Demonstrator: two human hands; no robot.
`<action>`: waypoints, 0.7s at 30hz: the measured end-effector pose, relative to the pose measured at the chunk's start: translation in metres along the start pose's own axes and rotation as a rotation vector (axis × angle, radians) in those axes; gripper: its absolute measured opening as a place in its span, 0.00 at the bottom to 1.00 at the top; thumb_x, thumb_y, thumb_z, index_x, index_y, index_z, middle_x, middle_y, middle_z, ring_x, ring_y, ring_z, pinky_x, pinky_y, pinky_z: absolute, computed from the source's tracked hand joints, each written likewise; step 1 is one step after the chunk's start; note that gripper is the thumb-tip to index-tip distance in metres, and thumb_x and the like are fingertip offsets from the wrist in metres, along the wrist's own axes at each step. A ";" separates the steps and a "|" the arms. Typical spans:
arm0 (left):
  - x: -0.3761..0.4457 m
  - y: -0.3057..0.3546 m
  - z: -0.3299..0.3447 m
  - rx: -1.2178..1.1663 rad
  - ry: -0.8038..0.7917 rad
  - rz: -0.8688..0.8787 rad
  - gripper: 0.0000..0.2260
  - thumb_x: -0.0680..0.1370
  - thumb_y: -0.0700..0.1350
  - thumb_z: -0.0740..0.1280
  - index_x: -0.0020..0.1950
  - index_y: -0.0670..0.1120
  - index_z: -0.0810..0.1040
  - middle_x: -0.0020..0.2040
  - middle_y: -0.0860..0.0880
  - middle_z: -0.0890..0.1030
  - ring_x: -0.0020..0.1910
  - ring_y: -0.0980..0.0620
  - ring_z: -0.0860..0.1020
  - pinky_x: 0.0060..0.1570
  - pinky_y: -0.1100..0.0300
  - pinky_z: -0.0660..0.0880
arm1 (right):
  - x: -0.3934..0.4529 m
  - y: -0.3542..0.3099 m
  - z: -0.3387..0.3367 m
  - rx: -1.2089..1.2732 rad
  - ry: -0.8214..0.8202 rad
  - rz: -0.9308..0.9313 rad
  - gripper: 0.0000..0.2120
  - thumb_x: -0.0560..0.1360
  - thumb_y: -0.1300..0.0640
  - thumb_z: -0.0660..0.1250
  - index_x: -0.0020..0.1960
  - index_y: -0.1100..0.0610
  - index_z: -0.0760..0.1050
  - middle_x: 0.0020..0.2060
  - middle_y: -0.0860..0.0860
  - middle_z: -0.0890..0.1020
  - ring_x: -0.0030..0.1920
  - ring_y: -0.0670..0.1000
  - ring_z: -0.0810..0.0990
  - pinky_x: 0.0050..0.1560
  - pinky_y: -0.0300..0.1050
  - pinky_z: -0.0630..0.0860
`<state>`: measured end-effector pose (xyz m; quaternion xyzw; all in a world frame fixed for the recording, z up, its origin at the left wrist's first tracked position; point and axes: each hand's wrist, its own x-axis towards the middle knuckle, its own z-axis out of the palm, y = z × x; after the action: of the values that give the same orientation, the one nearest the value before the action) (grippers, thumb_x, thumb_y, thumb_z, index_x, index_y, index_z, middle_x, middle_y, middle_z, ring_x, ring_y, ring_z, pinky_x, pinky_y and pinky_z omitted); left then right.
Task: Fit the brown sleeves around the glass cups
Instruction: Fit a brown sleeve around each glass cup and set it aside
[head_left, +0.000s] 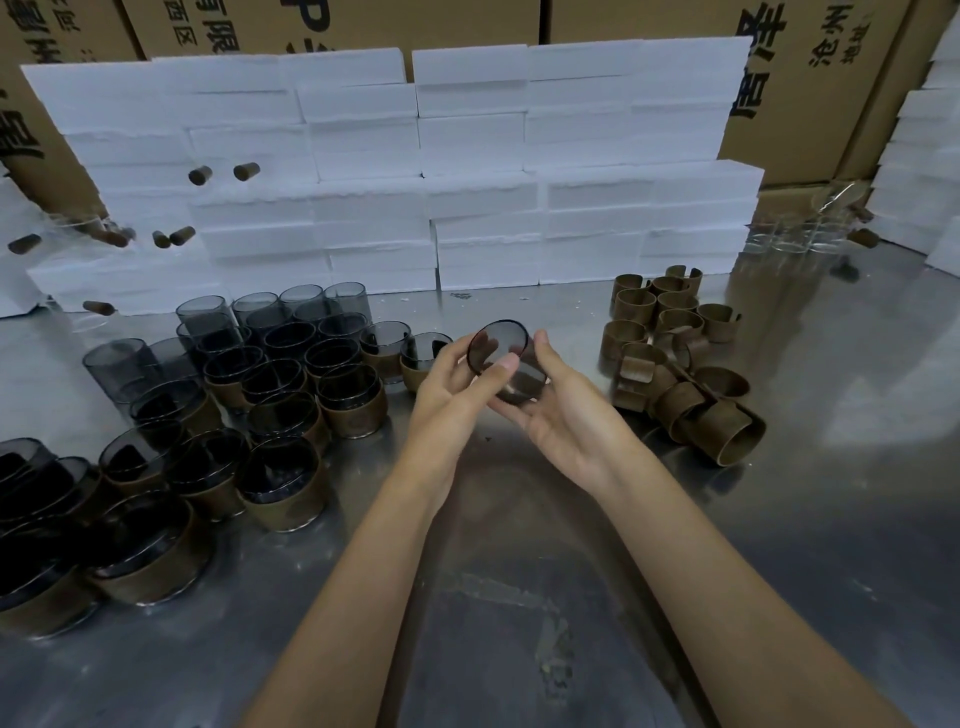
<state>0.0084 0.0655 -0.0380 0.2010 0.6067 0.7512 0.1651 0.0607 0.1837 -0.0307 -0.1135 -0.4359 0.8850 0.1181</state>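
You've got one smoky glass cup (501, 361) up off the table, tipped so its open mouth faces you, and both hands are on it. Your left hand (449, 392) pinches the near-left side, thumb laid across the wall; your right hand (563, 410) cradles it from below and the right, fingers curled up around the far rim. No sleeve on this one yet, as far as I can see.

The loose brown sleeves (675, 358) sit in a heap to your right, well apart from the cup. Finished cups (280, 478), already wrapped, crowd the near left, with bare dark cups (208, 322) behind them toward the white foam blocks (415, 171).

Now the risks, as I judge them. To fetch a sleeve, your right hand has to let go, and then the cup hangs on a left-hand pinch alone; smooth glass, tilted, could slip onto the steel table (519, 571) and chip. The sleeves lie tangled, so pulling one may drag others along. And the wrapped cups stand tightly packed: set this one down carelessly and you'll knock glass on glass.
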 end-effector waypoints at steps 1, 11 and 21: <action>-0.001 0.001 0.000 -0.023 0.044 0.001 0.25 0.72 0.50 0.79 0.67 0.49 0.77 0.59 0.53 0.86 0.64 0.53 0.81 0.72 0.50 0.71 | 0.001 0.001 0.000 -0.040 -0.021 -0.017 0.22 0.86 0.50 0.59 0.70 0.65 0.74 0.63 0.62 0.82 0.64 0.58 0.82 0.68 0.56 0.77; -0.004 0.011 -0.001 -0.251 0.217 -0.062 0.14 0.80 0.52 0.69 0.59 0.43 0.78 0.57 0.37 0.84 0.56 0.40 0.81 0.60 0.45 0.76 | -0.003 0.011 0.007 -0.155 -0.132 -0.101 0.14 0.85 0.54 0.62 0.53 0.51 0.87 0.57 0.57 0.86 0.60 0.57 0.84 0.59 0.49 0.82; 0.002 0.005 0.005 -0.059 0.102 -0.030 0.21 0.83 0.49 0.67 0.76 0.49 0.72 0.71 0.50 0.78 0.68 0.55 0.78 0.64 0.55 0.78 | -0.002 0.010 0.007 -0.218 0.127 -0.200 0.17 0.82 0.47 0.67 0.62 0.58 0.81 0.56 0.58 0.86 0.56 0.54 0.86 0.58 0.50 0.83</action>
<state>0.0092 0.0695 -0.0325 0.1483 0.5948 0.7755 0.1509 0.0593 0.1726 -0.0344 -0.1374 -0.5301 0.8073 0.2199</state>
